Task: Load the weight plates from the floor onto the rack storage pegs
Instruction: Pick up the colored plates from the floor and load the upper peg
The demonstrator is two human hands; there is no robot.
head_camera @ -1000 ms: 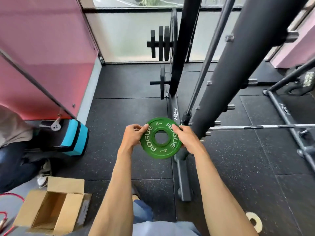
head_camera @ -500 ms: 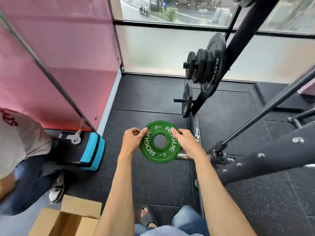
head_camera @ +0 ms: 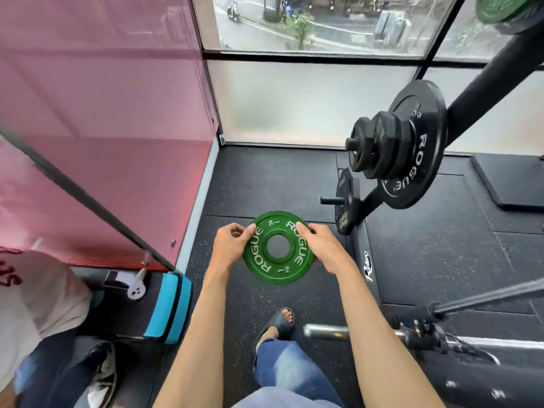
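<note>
A small green 1 kg weight plate [head_camera: 279,251] marked ROGUE is held flat-on in front of me, above the black rubber floor. My left hand [head_camera: 231,245] pinches its left rim and my right hand [head_camera: 322,247] grips its right rim. To the right stands the black rack upright [head_camera: 482,86] with an upper peg [head_camera: 351,142] carrying a big black ROGUE plate [head_camera: 418,148] and smaller black plates [head_camera: 379,145]. A lower peg [head_camera: 329,200] holds one small black plate [head_camera: 346,201].
A barbell sleeve end [head_camera: 323,331] juts out low on the right near my sandalled foot [head_camera: 279,319]. Another person [head_camera: 35,313] sits at the lower left beside a black and blue bag [head_camera: 164,307]. A pink wall [head_camera: 103,113] closes the left side.
The view has swung up and closer to the rack's loaded pegs. Both hands keep the same hold on the green plate. The cardboard box has dropped out of view.
</note>
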